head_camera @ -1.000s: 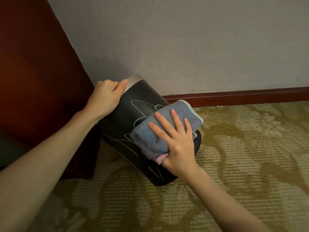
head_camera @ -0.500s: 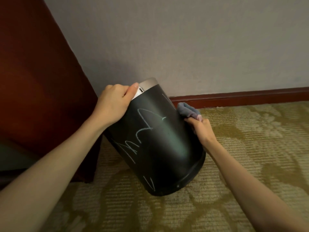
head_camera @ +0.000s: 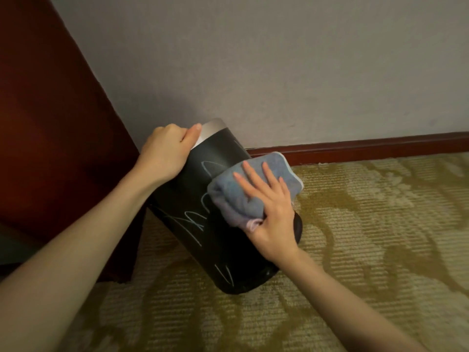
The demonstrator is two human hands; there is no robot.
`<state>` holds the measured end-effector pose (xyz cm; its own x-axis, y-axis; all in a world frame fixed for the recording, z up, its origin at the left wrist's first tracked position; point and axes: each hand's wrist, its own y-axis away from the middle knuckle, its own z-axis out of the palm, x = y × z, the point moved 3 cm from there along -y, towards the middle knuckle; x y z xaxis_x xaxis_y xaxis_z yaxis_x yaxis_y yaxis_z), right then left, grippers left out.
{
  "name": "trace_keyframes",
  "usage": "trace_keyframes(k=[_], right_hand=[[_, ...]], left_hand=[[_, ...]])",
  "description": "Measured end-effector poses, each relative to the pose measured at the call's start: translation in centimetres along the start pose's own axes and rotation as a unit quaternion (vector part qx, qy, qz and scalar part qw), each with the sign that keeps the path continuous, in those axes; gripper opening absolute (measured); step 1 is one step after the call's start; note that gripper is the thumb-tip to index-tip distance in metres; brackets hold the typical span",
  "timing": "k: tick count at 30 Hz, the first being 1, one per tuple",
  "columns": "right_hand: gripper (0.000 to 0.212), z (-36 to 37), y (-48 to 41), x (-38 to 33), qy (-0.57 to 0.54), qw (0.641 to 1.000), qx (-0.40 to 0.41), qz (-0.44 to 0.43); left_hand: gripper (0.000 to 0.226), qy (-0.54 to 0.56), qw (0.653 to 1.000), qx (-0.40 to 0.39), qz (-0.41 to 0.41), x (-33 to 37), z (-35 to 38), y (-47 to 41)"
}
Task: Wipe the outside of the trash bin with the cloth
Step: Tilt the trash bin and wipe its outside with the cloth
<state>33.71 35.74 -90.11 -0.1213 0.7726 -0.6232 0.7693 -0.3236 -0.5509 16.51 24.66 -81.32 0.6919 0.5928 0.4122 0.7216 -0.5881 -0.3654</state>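
The trash bin [head_camera: 203, 219] stands tilted on the carpet [head_camera: 355, 250], its silver rim [head_camera: 213, 128] leaning toward 11 o'clock and its base edge digging into the pile at about 5 o'clock of the body. It is black, with pale chalk-like scribbles across the side that faces the camera.

The left hand [head_camera: 165, 153] has its grip curled over the rim, thumb lying along the silver band and the other fingers folded out of sight over the top edge. The right hand [head_camera: 269, 207] lies flat with its fingers spread on the cloth [head_camera: 253, 189], pressing it against the bin's upper right flank; the thumb pinches a bunched fold at the cloth's lower edge, where a pink underside shows. The cloth is blue-grey with a pale hem, and its far corner overhangs the bin's side toward 2 o'clock.

At 9 o'clock a dark red wooden panel [head_camera: 50, 123] stands close beside the bin; whether the two touch cannot be told. Behind, at 12 o'clock, is the grey wall [head_camera: 279, 72] with a red-brown skirting board [head_camera: 368, 148] along its foot, near the bin's upper shoulder. From 2 through 6 o'clock the patterned carpet lies open.
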Motion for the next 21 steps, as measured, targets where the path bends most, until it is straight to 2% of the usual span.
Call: trace_keyframes(k=[4,6,8,10,14,21], right_hand=[[0.061,1.2,3.1,-0.7,0.122,0.976,-0.025,-0.180],[0.062,2.0,4.5,-0.7,0.166,0.954,-0.059,-0.241],[0.053,2.5,5.6,-1.0,0.196,0.936,-0.089,-0.278],[0.059,2.9,6.3,-1.1,0.225,0.924,-0.112,-0.290],[0.056,2.5,5.9,-1.2,0.237,0.914,-0.110,-0.310],[0.063,0.5,2.3,-1.2,0.129,0.964,-0.024,-0.232]], left_hand=[[0.058,0.002,1.000,-0.028,-0.010,1.7,0.6,-0.8],[0.059,0.003,0.999,-0.034,-0.003,2.6,0.9,-1.1],[0.059,-0.003,0.999,-0.038,0.004,3.4,1.2,-1.2],[0.059,-0.013,0.999,-0.041,0.011,4.0,1.5,-1.2],[0.060,0.001,0.998,-0.047,0.035,4.5,1.4,-0.9],[0.057,0.017,0.996,-0.055,0.063,4.6,1.2,-0.2]])
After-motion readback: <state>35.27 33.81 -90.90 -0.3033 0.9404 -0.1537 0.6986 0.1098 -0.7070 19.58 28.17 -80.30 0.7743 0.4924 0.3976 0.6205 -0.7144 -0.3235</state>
